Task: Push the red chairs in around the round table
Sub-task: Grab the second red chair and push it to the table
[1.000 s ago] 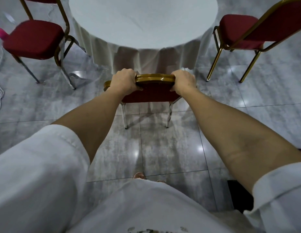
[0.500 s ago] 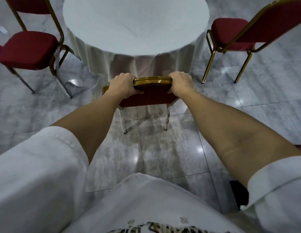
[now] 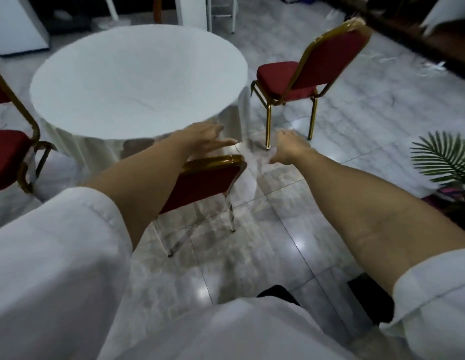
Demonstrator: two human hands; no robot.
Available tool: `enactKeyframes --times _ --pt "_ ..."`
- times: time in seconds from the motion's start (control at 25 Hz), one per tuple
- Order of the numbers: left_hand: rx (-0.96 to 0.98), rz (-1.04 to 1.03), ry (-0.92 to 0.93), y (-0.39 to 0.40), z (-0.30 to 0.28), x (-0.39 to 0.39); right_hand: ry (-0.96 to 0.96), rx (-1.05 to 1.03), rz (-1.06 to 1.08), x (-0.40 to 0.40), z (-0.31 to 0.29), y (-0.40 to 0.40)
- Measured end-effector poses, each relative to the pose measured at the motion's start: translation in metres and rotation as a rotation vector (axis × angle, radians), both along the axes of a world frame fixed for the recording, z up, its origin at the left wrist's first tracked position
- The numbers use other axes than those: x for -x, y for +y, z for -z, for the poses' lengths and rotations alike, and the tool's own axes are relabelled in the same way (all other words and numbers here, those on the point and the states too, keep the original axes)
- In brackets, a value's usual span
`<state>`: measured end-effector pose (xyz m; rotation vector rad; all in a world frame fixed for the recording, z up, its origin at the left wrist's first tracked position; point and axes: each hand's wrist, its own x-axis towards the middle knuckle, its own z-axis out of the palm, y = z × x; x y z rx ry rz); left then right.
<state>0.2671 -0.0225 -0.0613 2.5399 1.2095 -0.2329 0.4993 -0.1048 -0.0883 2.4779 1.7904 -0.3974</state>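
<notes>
Hands, left (image 3: 204,137) and right (image 3: 288,146), reach forward open and empty above the near chair (image 3: 208,175).

The worktop (image 3: 138,74) in front of you is covered by a white cloth, matt and smooth on top, hanging in soft folds at the rim. The near chair (image 3: 210,178) has a glossy gold-painted metal top rail and a matt dark red fabric back; its legs look like pale, shiny metal. The right chair (image 3: 304,74) has the same red fabric on seat and back, a glossy gold metal frame, and what looks like clear plastic film over its top edge. The left chair (image 3: 10,154) matches in fabric and frame. The floor (image 3: 278,242) is polished grey marble-look tile with bright reflections. Your sleeves (image 3: 57,242) are white matt woven cloth.
</notes>
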Motion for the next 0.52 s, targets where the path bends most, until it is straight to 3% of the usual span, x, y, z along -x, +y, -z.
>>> enactKeyframes --times 0.16,0.52 --pt "-0.104 0.132 0.07 0.035 -0.01 -0.087 -0.006 -0.031 0.073 -0.08 -0.007 0.005" --pt "-0.175 0.143 0.137 0.12 -0.007 -0.276 -0.01 -0.05 0.107 -0.286 -0.019 0.062"
